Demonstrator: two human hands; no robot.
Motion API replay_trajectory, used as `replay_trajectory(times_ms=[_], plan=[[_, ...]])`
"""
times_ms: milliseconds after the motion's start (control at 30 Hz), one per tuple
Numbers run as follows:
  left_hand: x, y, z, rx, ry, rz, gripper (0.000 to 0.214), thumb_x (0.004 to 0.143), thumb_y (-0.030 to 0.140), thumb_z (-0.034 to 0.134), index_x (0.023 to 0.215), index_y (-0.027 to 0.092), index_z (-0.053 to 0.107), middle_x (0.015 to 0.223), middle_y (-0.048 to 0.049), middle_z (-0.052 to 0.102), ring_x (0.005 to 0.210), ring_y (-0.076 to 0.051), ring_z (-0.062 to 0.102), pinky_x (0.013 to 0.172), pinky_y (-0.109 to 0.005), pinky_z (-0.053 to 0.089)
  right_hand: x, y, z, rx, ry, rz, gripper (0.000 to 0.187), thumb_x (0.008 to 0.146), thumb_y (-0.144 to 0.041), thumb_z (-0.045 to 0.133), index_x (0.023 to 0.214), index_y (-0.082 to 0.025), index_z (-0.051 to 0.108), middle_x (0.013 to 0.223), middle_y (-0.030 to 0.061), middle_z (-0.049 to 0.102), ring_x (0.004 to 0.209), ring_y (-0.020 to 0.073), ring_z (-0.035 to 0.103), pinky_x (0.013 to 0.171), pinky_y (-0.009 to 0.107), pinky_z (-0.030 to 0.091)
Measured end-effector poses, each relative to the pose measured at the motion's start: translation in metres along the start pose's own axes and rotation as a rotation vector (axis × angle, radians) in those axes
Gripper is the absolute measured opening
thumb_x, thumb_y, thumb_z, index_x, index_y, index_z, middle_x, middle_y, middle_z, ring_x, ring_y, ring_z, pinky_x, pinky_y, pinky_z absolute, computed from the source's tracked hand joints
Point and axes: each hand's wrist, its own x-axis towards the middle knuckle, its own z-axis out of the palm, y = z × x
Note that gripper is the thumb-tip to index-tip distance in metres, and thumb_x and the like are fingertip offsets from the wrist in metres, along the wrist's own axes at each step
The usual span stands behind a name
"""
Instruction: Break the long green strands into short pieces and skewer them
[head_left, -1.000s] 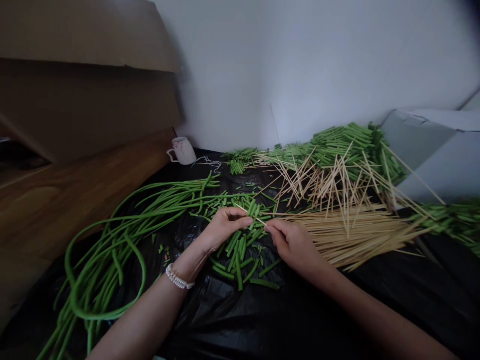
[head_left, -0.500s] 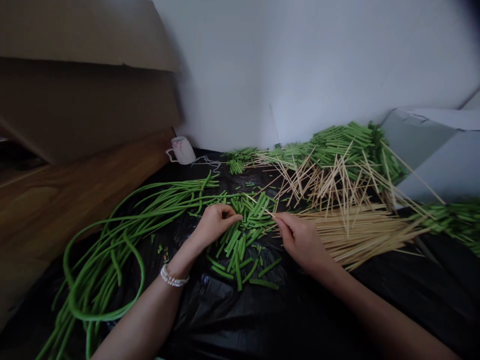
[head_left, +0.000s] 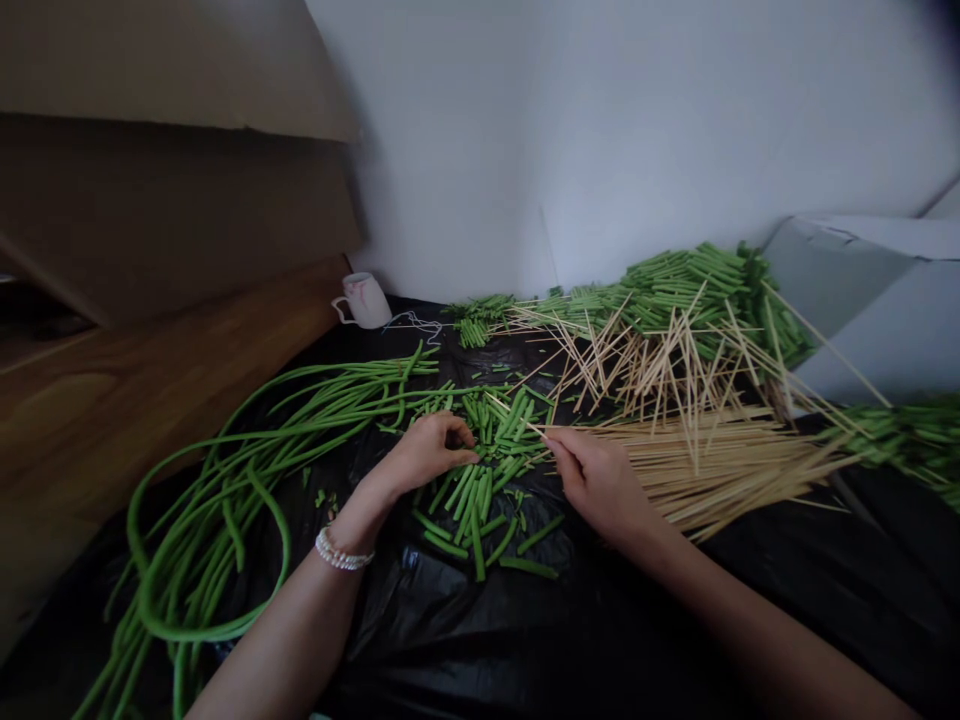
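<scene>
My left hand (head_left: pixel 427 450) rests on a heap of short cut green bean pieces (head_left: pixel 484 480), fingers curled and pinched among them; what they grip is hidden. A beaded bracelet sits on that wrist. My right hand (head_left: pixel 596 478) is closed on a thin bamboo skewer (head_left: pixel 517 420) that carries a few bean pieces and points up-left over the heap. Just right of that hand lies a bundle of loose skewers (head_left: pixel 720 460).
Long uncut green beans (head_left: pixel 225 480) curl across the black plastic sheet (head_left: pixel 525 640) at left. Finished bean skewers (head_left: pixel 675 300) pile up at the back right against the white wall. A small white cup (head_left: pixel 365 300) stands at the back; a wooden ledge and cardboard rise left.
My left hand has let go of the skewer's end and dropped left and down onto the cut bean pieces. My right hand keeps the skewer and has moved slightly right.
</scene>
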Motion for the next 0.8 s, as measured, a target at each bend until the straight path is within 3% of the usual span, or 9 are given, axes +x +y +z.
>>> replay_trajectory(times_ms=[200, 333, 467, 600, 700, 800], plan=[[-0.002, 0.006, -0.004, 0.070, 0.108, -0.033, 0.012, 0.070, 0.030, 0.071, 0.070, 0.018, 0.070, 0.072, -0.0028, 0.058, 0.068, -0.017, 0.053, 0.065, -0.028, 0.038, 0.000, 0.000, 0.000, -0.004, -0.003, 0.001, 0.025, 0.094, -0.021, 0.042, 0.094, -0.019, 0.067, 0.093, 0.0081, 0.073, 0.083, 0.0201, 0.068, 0.077, 0.031, 0.049], [-0.001, 0.007, 0.000, 0.126, 0.194, 0.034, 0.009, 0.076, 0.021, 0.062, 0.071, 0.017, 0.068, 0.074, -0.0043, 0.058, 0.070, -0.017, 0.054, 0.071, -0.029, 0.040, 0.000, -0.001, 0.001, -0.009, -0.005, 0.002, 0.025, 0.094, -0.021, 0.043, 0.092, -0.019, 0.067, 0.091, 0.0083, 0.073, 0.081, 0.0198, 0.068, 0.076, 0.031, 0.049], [0.001, 0.010, 0.003, 0.033, 0.286, 0.045, 0.011, 0.081, 0.023, 0.057, 0.076, 0.018, 0.065, 0.081, -0.0045, 0.063, 0.077, -0.018, 0.056, 0.074, -0.029, 0.041, -0.001, -0.001, 0.000, -0.009, -0.001, -0.004, 0.025, 0.094, -0.021, 0.043, 0.091, -0.019, 0.067, 0.090, 0.0079, 0.073, 0.080, 0.0195, 0.068, 0.075, 0.030, 0.049], [0.003, 0.017, 0.001, -0.358, 0.376, -0.070, 0.018, 0.085, 0.034, 0.057, 0.083, 0.017, 0.062, 0.081, -0.0035, 0.068, 0.075, -0.016, 0.060, 0.070, -0.026, 0.044, -0.001, 0.000, 0.000, -0.010, -0.014, -0.009, 0.025, 0.094, -0.021, 0.043, 0.091, -0.018, 0.067, 0.091, 0.0082, 0.073, 0.080, 0.0197, 0.068, 0.074, 0.030, 0.048], [0.004, 0.020, 0.001, -0.800, 0.326, -0.171, 0.025, 0.081, 0.039, 0.065, 0.084, 0.015, 0.061, 0.078, -0.0035, 0.069, 0.068, -0.012, 0.060, 0.059, -0.022, 0.044, -0.001, 0.000, 0.001, -0.017, -0.024, -0.010, 0.024, 0.094, -0.021, 0.043, 0.091, -0.018, 0.067, 0.090, 0.0079, 0.073, 0.079, 0.0198, 0.067, 0.073, 0.030, 0.048], [0.004, 0.021, 0.002, -1.182, 0.275, -0.273, 0.025, 0.073, 0.029, 0.076, 0.089, 0.013, 0.064, 0.084, -0.0043, 0.070, 0.070, -0.009, 0.062, 0.061, -0.018, 0.048, -0.002, 0.000, 0.001, -0.019, -0.027, -0.007, 0.024, 0.094, -0.021, 0.043, 0.092, -0.019, 0.066, 0.089, 0.0071, 0.073, 0.078, 0.0195, 0.067, 0.072, 0.030, 0.047]])
